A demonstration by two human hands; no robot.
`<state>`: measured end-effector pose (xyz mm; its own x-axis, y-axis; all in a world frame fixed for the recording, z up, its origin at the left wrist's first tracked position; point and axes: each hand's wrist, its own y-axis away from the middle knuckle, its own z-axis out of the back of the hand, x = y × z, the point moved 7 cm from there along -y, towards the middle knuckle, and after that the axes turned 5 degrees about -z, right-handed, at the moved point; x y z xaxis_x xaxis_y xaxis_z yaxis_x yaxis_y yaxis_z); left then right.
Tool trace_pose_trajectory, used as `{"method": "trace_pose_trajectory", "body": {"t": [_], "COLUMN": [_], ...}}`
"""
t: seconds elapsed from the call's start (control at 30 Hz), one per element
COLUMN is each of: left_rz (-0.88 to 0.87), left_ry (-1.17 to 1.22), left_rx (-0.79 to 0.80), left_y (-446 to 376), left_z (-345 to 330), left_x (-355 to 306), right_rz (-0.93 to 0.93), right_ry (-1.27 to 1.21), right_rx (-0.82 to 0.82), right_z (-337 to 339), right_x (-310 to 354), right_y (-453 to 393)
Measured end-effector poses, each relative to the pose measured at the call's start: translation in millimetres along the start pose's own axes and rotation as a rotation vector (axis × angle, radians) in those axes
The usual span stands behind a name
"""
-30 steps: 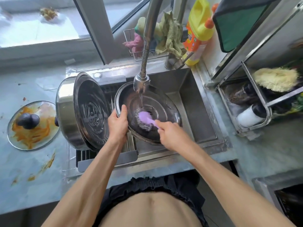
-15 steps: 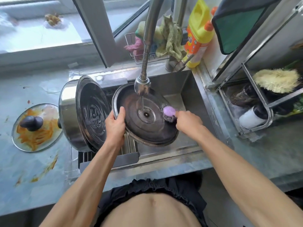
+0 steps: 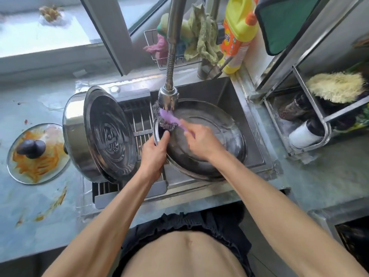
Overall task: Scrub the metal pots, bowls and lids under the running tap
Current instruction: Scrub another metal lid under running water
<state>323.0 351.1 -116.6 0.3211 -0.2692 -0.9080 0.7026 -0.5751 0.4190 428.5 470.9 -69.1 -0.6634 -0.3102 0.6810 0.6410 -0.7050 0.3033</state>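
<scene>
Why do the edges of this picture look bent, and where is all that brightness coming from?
Head view: a wide-angle lens bows straight lines near the borders, such as the window frame and rack. Daylight through the window washes out the sill at top left. The steel pot and lid carry soft glare. The right hand and purple scrubber look slightly smeared.

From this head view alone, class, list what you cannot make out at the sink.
- Scrubber: its upper bristles are hidden behind the tap head.
- Metal lid: its near side is covered by the right hand.
- Water stream: not visible; tap head hides it.
- Detergent bottle: top cut off by the upper edge, label blurred.
</scene>
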Motion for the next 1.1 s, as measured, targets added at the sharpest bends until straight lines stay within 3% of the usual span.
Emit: {"method": "trace_pose_trajectory", "body": {"t": [0.23,0.47,0.6,0.83,1.1], "left_rz": [-0.1,-0.176,-0.21,-0.203,-0.217], "left_ry": [-0.137,-0.339,-0.396,-0.422,-0.579], "left_rx": [-0.037,-0.076,-0.06,0.005,-0.069], "left_y": [2.8,-31.7,-38.5,-10.7,-32.4], "left_z": [19.5,7.3,-3.7,-1.9,-2.4], "left_x": [-7.4,-15.4,-6.9,23.2,0.0], "right_rz": [-0.149,0.096,0.086,0.0,0.118], "right_ry": [0.256,0.269,0.314,0.34,0.479], "right_rx": [-0.062,0.024,-0.007,0.097,0.143], "right_z": [22.5,11.3,18.4,6.9,4.1], "right_x": [-11.6,23.4,10.8,-19.2,-0.2], "right_y": [-44.1,-1.5,-9.8,-7.7,-12.5]}}
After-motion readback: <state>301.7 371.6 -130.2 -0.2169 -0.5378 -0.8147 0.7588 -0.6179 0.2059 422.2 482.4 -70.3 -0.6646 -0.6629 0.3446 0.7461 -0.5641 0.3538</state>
